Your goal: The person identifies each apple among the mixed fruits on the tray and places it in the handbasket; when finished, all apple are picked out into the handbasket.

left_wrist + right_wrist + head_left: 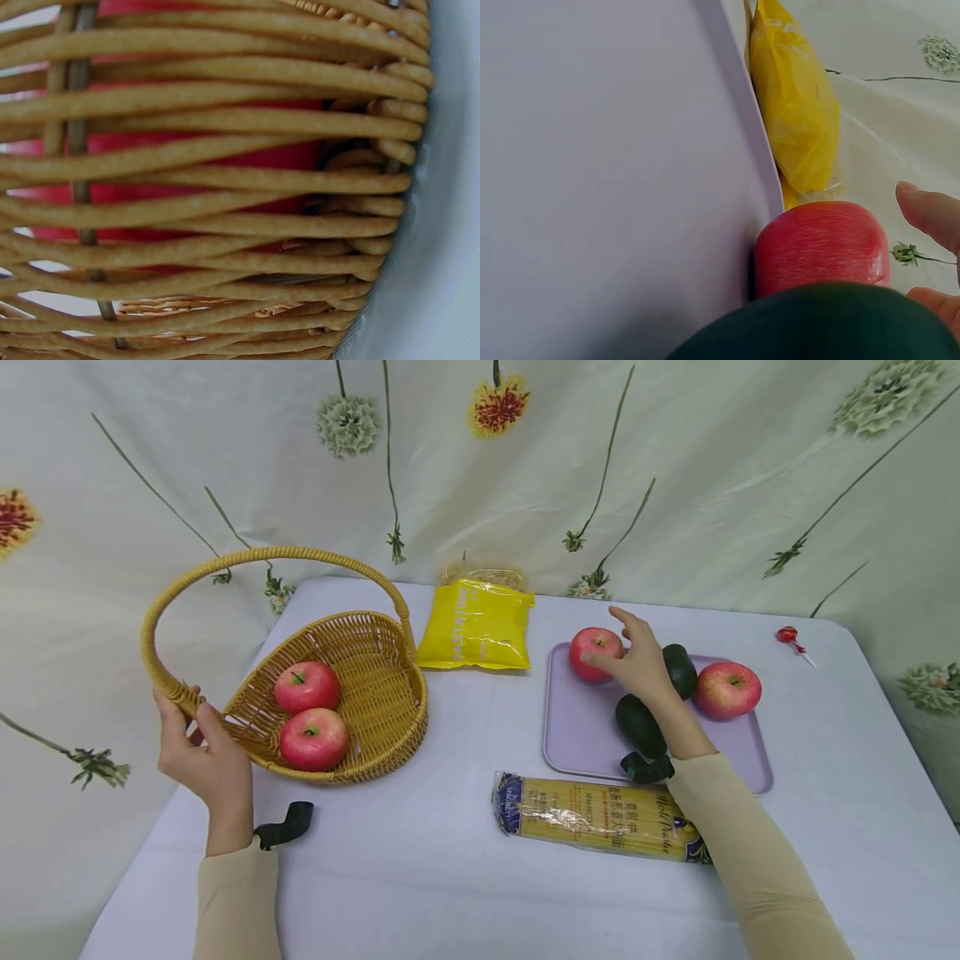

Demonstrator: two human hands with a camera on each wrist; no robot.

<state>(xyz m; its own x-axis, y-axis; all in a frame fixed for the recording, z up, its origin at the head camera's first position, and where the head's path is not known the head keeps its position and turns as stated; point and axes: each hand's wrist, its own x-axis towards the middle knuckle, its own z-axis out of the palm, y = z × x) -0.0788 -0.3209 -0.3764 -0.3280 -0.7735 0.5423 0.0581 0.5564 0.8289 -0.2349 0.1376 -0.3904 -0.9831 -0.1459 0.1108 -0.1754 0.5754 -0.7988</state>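
My left hand grips the lower left end of the handle of a wicker basket. Two red apples, one behind the other, lie in it; red shows through the basket wall in the left wrist view. Over a purple tray, my right hand is spread, thumb overlapping a red apple at the tray's back left corner. The right wrist view has its fingertips apart from that apple. Two dark green avocados lie under the wrist.
Another apple sits at the tray's right. A yellow pasta bag lies at the back, between basket and tray. In front of the tray is a spaghetti pack, partly under my right sleeve. A red lollipop lies at the back right.
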